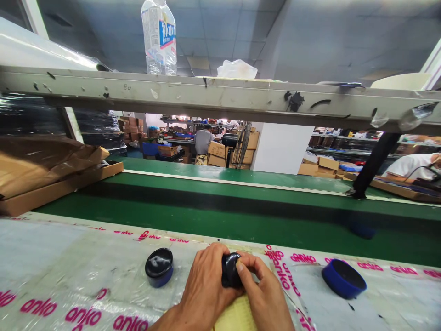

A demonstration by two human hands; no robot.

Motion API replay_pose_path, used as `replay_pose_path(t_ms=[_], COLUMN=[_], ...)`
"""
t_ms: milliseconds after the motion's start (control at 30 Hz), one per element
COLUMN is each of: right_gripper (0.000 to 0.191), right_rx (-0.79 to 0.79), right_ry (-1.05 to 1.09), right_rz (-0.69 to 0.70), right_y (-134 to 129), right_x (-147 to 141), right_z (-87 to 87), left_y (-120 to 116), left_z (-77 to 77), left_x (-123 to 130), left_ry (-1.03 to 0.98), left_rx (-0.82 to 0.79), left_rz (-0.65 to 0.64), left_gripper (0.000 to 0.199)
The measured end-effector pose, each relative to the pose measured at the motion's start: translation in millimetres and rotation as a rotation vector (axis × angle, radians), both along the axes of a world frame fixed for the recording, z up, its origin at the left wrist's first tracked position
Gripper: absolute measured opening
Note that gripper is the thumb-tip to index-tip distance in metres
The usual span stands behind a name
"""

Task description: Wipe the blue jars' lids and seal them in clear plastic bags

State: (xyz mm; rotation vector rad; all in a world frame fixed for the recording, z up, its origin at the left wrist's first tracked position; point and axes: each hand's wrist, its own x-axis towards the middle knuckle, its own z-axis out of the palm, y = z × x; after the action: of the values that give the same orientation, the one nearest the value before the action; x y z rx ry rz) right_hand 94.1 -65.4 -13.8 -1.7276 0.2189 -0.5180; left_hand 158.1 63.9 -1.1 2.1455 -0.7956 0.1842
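The black round piece (233, 271) is in both hands, over a yellow sheet (239, 317); I cannot tell if it rests on that sheet or is held just above it. The left hand (206, 276) curls round the piece's left side, with its finger tips mostly hidden; the right hand (263, 289) has its thumb and a finger close together, pinching the right edge; I cannot tell what its other fingers touch.

The step in hand looks like small finger work on the black round piece, maybe pressing, turning or wiping its edge; I cannot tell which. The next move seems to call for a firm left hold and a light right pinch, so that the piece does not slip or tip.

To the left of the black round piece, well apart, sits a blue piece with a shiny black top (159, 267); to its right, farther off, is a blue piece with a dull dark top (344, 278); beyond it lies the green belt (206, 216), with a blurry blue thing (361, 229) far to the right.
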Motion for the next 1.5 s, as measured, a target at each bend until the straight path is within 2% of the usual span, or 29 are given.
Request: replay_pose_path(t_ms=[67,167,267,433,533,700,767,867,933,967,1000,1100,1167,1200,1267,1367,1433,1500], right_gripper=[0.040,0.047,0.053,0.048,0.045,0.055,0.058,0.057,0.055,0.053,0.050,0.035,0.019,0.021,0.038,0.056,0.055,0.045], right_rx=[0.002,0.107,0.160,0.039,0.040,0.060,0.060,-0.054,-0.169,-0.222,-0.271,-0.383,-0.374,-0.362,-0.372,-0.433,-0.403,-0.348], right_ry=[-0.001,-0.014,-0.009,0.014,0.032,0.090,0.107,0.121,0.123,0.125,0.130,0.212,0.330,0.383,0.469,0.500,0.502,0.494], right_rz=[-0.022,-0.041,-0.002,0.058,0.072,0.029,-0.027,-0.068,-0.032,-0.010,0.026,0.206,0.365,0.416,0.497,0.547,0.558,0.520], right_y=[-2.3,-5.7,-6.6,-7.1,-10.8,-21.2,-26.1,-34.6,-40.2,-42.5,-44.2,-45.1,-43.2,-42.0,-39.8,-35.7,-31.2,-26.7], right_x=[0.6,1.7,2.3,5.2,9.0,11.8,9.4,2.2,-4.8,-9.1,-13.9,-29.9,-38.7,-41.5,-43.6,-40.6,-37.4,-34.5], right_z=[-2.1,-5.7,-6.0,3.4,7.3,5.4,5.5,8.9,14.2,17.8,21.9,33.9,37.3,36.7,31.1,17.8,11.0,7.7], left_y=[-0.2,1.0,4.2,8.2,7.3,4.7,4.3,6.9,12.1,15.8,20.1,34.3,43.2,47.3,54.9,62.4,62.6,59.1], left_z=[1.7,5.1,7.5,11.8,14.4,11.8,9.7,8.2,10.9,14.3,19.2,42.4,58.9,65.5,73.0,72.9,69.0,63.8], left_x=[0.0,-1.3,-3.2,-3.0,-1.3,2.1,4.9,10.0,12.0,12.1,11.4,4.1,-4.8,-10.0,-21.4,-37.4,-44.3,-46.7], left_ry=[0.007,0.030,0.065,0.122,0.149,0.082,0.047,0.076,0.094,0.071,0.032,-0.039,0.028,0.074,0.146,0.260,0.341,0.390], left_rx=[0.011,0.037,0.049,0.043,0.073,0.083,0.093,0.115,0.104,0.075,0.032,-0.103,-0.103,-0.072,0.024,0.183,0.284,0.361], left_rz=[-0.006,-0.018,-0.027,-0.069,-0.060,-0.081,-0.050,0.029,0.049,0.037,0.019,-0.024,-0.040,-0.052,-0.117,-0.245,-0.296,-0.296], left_gripper=[0.042,0.043,0.044,0.048,0.047,0.053,0.056,0.072,0.087,0.088,0.082,0.036,0.015,0.011,0.014,0.036,0.045,0.049])
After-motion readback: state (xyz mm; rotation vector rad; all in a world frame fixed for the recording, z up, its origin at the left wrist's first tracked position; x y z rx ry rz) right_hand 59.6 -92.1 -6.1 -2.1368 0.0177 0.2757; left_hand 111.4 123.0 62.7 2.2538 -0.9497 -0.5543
